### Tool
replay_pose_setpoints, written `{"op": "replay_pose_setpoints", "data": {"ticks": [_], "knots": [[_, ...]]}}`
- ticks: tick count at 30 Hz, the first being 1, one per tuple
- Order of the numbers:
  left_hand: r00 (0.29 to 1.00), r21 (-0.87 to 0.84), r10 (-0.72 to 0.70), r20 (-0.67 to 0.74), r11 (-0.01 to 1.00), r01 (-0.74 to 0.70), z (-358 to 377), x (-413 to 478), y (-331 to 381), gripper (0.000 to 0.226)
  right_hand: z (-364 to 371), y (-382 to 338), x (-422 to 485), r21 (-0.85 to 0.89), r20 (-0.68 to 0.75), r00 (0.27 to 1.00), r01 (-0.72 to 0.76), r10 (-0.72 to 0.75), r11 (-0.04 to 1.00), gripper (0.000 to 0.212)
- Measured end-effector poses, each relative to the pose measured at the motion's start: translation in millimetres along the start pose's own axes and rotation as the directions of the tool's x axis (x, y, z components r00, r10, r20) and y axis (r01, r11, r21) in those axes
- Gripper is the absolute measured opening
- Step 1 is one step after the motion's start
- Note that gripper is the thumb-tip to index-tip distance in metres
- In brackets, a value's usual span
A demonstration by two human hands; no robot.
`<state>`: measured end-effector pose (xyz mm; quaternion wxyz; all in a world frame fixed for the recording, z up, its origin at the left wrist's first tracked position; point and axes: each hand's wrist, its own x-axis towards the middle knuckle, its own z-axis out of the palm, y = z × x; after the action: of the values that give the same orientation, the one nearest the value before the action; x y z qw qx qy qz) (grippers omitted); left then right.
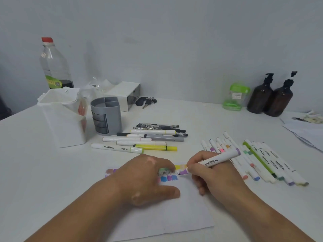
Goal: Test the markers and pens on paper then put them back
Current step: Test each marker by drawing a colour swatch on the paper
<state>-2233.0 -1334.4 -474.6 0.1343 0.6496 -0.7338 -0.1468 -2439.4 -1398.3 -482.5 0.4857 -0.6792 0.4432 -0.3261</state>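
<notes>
Purple marker (pixel 218 158) is pinched in my right hand (pixel 211 177), fingers curled round the barrel near the nib. Its long axis runs from the back end up on the right down to the purple tip on the left, which sits at the end of a black squiggle (pixel 168 172) on the paper (pixel 183 217); touching or just above, I can't tell. My left hand (pixel 145 179) lies flat, fingers spread, pressing the sheet just beside that tip. Bare paper lies toward me, so I reckon the stroke goes there. For putting back, the grey holder (pixel 106 116) stands far left, nearer my left hand, and nothing sticks out of its compartments. The white tub (pixel 64 119) beside it shows something reddish through its wall, contents unclear. A row of markers (pixel 262 163) lies just right of my right hand, and a pile of pens and markers (pixel 148 138) lies by the holder
</notes>
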Motion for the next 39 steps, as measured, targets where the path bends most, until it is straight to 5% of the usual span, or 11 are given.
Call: {"op": "replay_pose_setpoints", "data": {"ticks": [39], "knots": [[0.998,0.029,-0.053,0.025,0.998,0.053,2.7,5.1,0.4,0.072,-2.4,-7.5,-2.5,-0.255,-0.002,1.000,-0.011,0.011,0.967,0.011]]}}
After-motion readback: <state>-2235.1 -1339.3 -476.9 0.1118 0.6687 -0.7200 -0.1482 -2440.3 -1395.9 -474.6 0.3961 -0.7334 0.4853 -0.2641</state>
